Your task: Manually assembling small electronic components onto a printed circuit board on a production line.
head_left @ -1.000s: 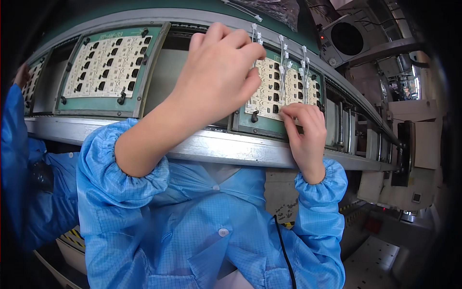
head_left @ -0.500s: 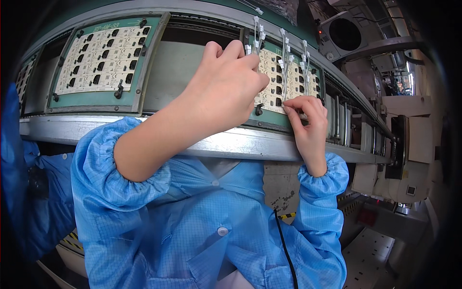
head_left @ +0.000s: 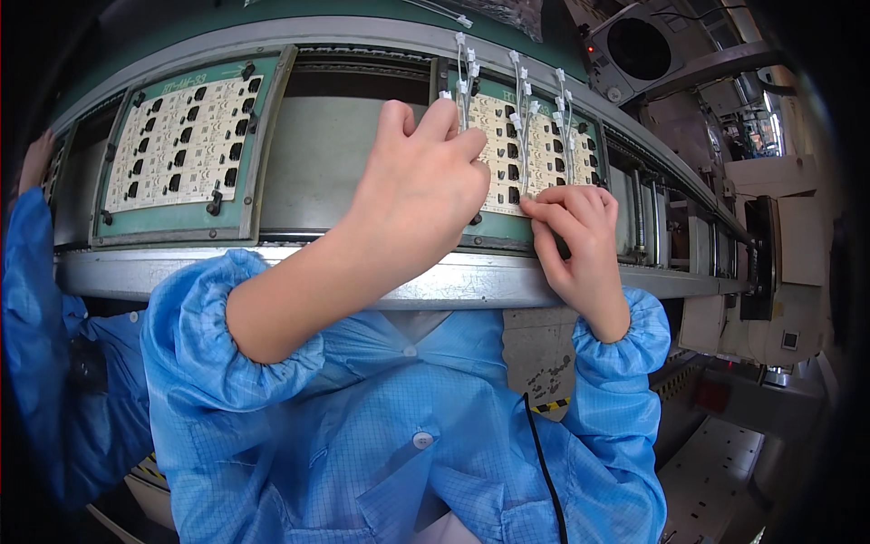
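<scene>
Head view: left hand [head_left: 421, 181] shifted down circuit board [head_left: 544, 150].

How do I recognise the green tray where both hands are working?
Find the long metal rail crossing above the blue coat. Behind it, right of centre, a green tray of pale circuit boards lies by the left hand and right hand. Thin white cables lie over it, unlike the tray farther left.
</scene>
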{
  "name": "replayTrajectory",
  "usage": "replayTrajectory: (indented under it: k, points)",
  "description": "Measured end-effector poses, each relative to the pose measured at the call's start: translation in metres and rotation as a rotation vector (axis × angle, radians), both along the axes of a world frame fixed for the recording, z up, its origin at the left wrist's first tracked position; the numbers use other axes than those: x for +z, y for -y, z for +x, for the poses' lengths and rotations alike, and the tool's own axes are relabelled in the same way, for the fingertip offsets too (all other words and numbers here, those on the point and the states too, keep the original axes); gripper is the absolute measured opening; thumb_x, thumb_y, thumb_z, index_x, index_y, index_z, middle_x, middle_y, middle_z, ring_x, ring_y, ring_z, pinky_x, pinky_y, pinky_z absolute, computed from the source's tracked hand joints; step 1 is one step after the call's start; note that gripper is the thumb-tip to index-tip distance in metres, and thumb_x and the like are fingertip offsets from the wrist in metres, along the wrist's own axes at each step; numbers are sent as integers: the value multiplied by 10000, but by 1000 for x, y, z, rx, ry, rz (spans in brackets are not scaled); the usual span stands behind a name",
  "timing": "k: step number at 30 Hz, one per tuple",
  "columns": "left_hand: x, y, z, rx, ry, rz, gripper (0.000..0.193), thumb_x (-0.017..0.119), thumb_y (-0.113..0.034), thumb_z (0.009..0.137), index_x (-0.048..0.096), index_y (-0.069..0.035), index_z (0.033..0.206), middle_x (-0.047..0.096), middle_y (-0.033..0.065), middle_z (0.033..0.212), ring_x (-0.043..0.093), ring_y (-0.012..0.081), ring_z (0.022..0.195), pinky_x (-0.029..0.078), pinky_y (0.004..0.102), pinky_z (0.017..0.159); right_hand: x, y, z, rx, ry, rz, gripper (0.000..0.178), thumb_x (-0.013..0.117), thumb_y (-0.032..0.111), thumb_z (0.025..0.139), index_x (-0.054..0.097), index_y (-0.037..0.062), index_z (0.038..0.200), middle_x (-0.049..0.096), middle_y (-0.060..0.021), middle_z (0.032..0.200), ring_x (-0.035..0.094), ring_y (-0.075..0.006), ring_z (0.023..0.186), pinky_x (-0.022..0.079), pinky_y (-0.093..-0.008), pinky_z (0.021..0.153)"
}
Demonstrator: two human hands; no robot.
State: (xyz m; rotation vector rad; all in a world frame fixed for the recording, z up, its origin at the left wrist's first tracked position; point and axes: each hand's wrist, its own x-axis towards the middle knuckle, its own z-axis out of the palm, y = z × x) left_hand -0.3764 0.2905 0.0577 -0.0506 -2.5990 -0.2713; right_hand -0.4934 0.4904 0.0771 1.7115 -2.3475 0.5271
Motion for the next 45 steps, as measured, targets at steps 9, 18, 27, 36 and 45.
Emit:
replayTrajectory:
  k: [9,18,27,36,45]
  points:
    - [7,7,1,-53,92,16,51,683,-92,758,712,-82,799,605,1,906,526,219,993,373,407,869,31,23,-59,109,-57,-51,156,645,94,877,725,57,1005,649,-100,1091,598,-286,1043,435,-389,948]
    - [19,27,-10,215,132,344,207,726,-299,825,730,-104,893,658,43,973,555,283,1002,396,436,849,-23,66,-192,107,61,-138,372,483,-60,885,660,62,1189,626,-125,1239,608,-318,1123,474,-377,969]
    - [2,27,-43,194,97,291,226,670,-214,861,741,-119,1053,684,49,997,586,272,1012,392,442,894,-7,47,-188,114,177,-69,287,488,-66,904,683,26,1094,647,-98,1121,659,-281,988,515,-337,877]
    - [23,33,-30,221,80,840,222,684,-73,826,705,-21,1041,673,45,818,630,120,731,520,272,714,-9,17,-190,5,273,-2,205,546,53,970,680,53,1126,616,-80,1033,623,-233,941,498,-312,821]
    - [4,28,-59,253,97,354,274,749,-308,805,722,-174,1042,678,22,1065,551,268,1068,406,438,896,-19,22,-199,116,98,-114,143,537,124,1002,630,44,1076,560,-86,975,576,-227,895,466,-313,786]
